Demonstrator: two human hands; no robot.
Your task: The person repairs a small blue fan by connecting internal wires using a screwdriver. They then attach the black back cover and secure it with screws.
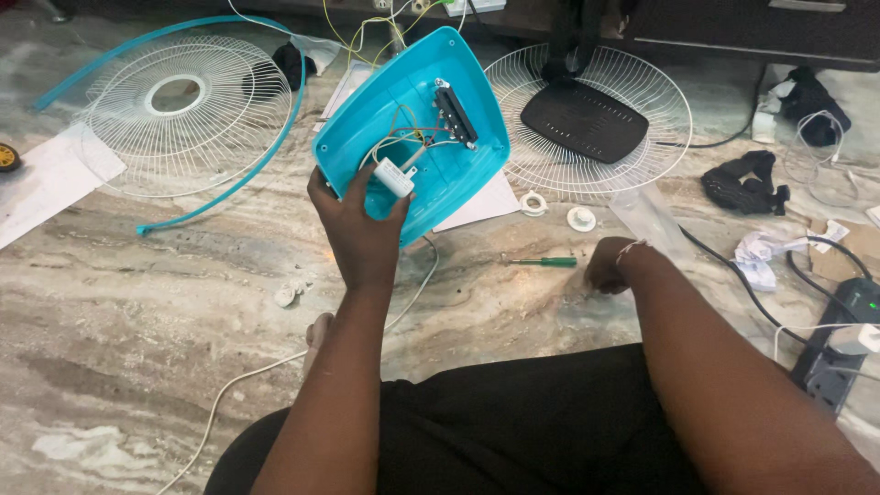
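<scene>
My left hand (359,229) grips the near edge of a turquoise plastic fan base cover (417,137), holding it tilted up with its hollow inside toward me. Inside it sit a black switch strip (456,115), thin coloured wires and a small white block (392,177) by my fingers. My right hand (609,266) rests on the marble floor with the fingers curled, just right of a small green-handled screwdriver (546,262). Whether it holds anything small is hidden.
A white wire fan grille (188,115) with a turquoise rim band lies at left. A second grille (587,115) at the back right carries a black flat device. Two white round caps (580,218), crumpled paper, black cloth, cables and a power strip (839,353) lie at right.
</scene>
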